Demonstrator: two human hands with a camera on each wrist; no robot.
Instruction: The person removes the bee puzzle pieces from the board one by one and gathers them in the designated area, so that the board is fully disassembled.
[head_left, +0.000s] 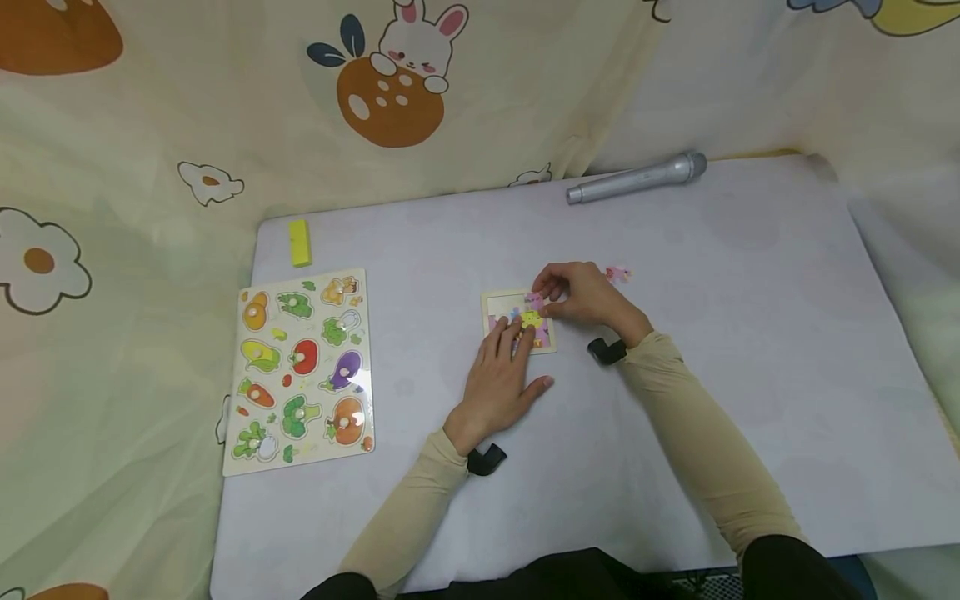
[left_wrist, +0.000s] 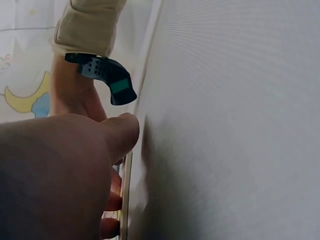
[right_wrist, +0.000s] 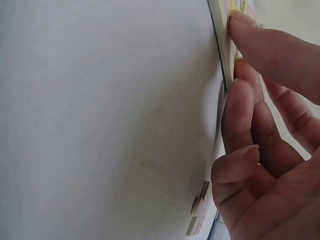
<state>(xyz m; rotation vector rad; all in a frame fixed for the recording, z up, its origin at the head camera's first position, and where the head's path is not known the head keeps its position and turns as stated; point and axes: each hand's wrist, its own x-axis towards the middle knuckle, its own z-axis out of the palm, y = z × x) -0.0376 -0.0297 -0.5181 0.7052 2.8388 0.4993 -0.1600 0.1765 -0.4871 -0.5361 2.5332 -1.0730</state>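
A small jigsaw puzzle in a pale wooden frame lies mid-table, with pink, purple and yellow pieces in it and a bare patch at its upper left. My left hand rests with extended fingers on the lower part of the puzzle, thumb spread to the side. At the upper right corner, my right hand pinches a purple-pink puzzle piece between thumb and index finger, close over the frame. The right wrist view has the thumb at the frame's edge. A loose pink puzzle piece lies just beyond my right hand.
On the left lies a large vegetable peg board, with a yellow block behind it. A silver microphone lies along the back edge. A patterned curtain hangs behind the white table.
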